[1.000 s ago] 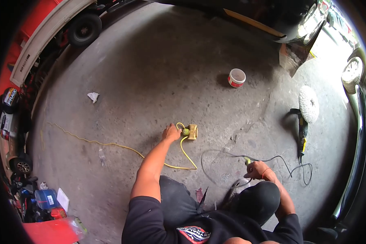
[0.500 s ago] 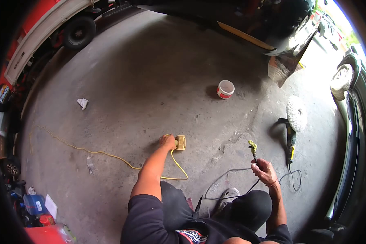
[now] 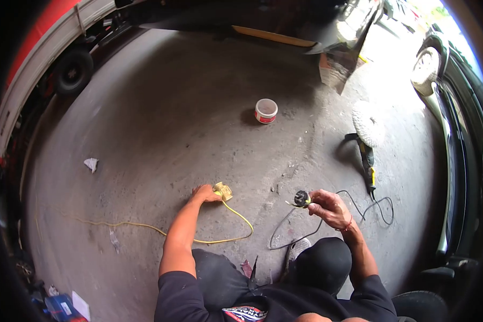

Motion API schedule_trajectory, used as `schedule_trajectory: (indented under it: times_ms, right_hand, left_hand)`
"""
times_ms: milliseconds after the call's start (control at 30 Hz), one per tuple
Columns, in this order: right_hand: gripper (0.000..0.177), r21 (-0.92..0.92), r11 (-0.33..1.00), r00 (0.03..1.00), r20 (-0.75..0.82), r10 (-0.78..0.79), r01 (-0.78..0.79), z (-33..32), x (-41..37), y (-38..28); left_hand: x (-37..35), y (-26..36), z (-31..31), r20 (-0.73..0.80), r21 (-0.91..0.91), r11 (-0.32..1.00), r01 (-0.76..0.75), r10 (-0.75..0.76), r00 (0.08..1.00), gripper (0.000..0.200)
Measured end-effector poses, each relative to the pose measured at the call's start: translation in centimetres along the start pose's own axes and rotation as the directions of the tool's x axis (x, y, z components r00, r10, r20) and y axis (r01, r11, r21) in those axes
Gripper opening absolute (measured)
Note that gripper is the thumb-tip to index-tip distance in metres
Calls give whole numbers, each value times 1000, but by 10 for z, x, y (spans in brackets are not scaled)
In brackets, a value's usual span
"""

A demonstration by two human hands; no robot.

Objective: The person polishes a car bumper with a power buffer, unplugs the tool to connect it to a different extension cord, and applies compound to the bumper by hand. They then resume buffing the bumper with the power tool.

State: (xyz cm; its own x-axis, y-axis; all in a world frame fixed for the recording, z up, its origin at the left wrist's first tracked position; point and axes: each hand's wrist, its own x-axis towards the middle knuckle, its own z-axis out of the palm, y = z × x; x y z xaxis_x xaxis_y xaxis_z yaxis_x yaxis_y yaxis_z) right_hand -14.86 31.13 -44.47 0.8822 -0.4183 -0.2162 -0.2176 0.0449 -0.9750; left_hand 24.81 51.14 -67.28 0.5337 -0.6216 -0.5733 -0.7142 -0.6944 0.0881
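My left hand [image 3: 205,194] is closed around the end of a yellow outlet box [image 3: 225,191], low over the concrete floor. A yellow cord [image 3: 247,221] loops from the box toward me and runs off to the left. In my right hand [image 3: 331,208], pinched between thumb and fingers, is a black power plug [image 3: 301,198] with a bit of yellow at its base. Its prong end points up and left, apart from the outlet box. The plug's dark cord [image 3: 284,246] curves past my shoe. At right lies a polisher [image 3: 367,161] with a fluffy white pad [image 3: 368,123].
A white tub with a red label [image 3: 265,111] stands ahead on the floor. Crumpled paper [image 3: 91,164] lies at left. A dark car [image 3: 284,21] is in front, another car [image 3: 451,145] at right, and a truck wheel [image 3: 73,72] at far left.
My right hand has turned the plug, so its prong end now shows toward the outlet box. The outlet box has tilted in my left hand. The whole view has shifted.
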Motion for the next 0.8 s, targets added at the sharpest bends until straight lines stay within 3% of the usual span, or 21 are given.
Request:
schedule_trajectory:
  times_ms: [67,100,200,267,367,433,467,533,600,667,700,733,800]
  right_hand:
    - [28,96,995,999,-2,34,-34,1,-2,6]
    - [27,35,999,999,20,32,-33,2,-1,8]
    - [24,-68,996,995,78,55,-49,6,-4,3]
    - [24,-40,995,992,86,91,-88,9,-6,3]
    - [24,-20,997,990,120,74,-72,10,-6,8]
    - [25,-18,998,990,129,63,-61,11,-8,1]
    - [25,-4,999,992,118,48,-48,9,-7,-1]
    - [27,-43,997,993,103,-52,57,6,-4,-5]
    - [30,-209,967,989,58,-138,147,1,-1,-31]
    - [31,-394,884,968,80,-238,250,-4,2,-69]
    - [30,-387,845,926,75,-369,368,-2,5,-80]
    - [30,-380,843,920,71,-384,381,1,5,-93]
    - [27,-493,700,830,89,-550,517,9,6,-121]
  left_hand:
    - [3,-12,6,244,-279,957,84,-13,970,64]
    - [1,-15,7,398,-456,853,254,-60,916,53]
    - [-3,-27,13,361,-562,790,244,-31,932,48]
    - [5,-43,23,407,-722,642,258,93,909,53]
    - [-20,-40,-3,434,-735,587,339,23,901,46]
    - [-28,-41,-19,377,-848,454,274,152,913,38]
    - [-38,-35,-33,373,-840,473,266,148,916,38]
    - [-72,-18,-63,148,-971,222,87,277,949,38]
    - [-102,2,-105,60,-961,277,-25,295,954,43]
    - [-127,19,-138,-179,-902,286,-323,433,883,54]
    - [-140,27,-157,-208,-864,333,-378,448,870,61]
    - [-155,34,-173,-213,-855,345,-386,446,869,61]
    - [-180,45,-197,-283,-791,380,-480,469,837,60]
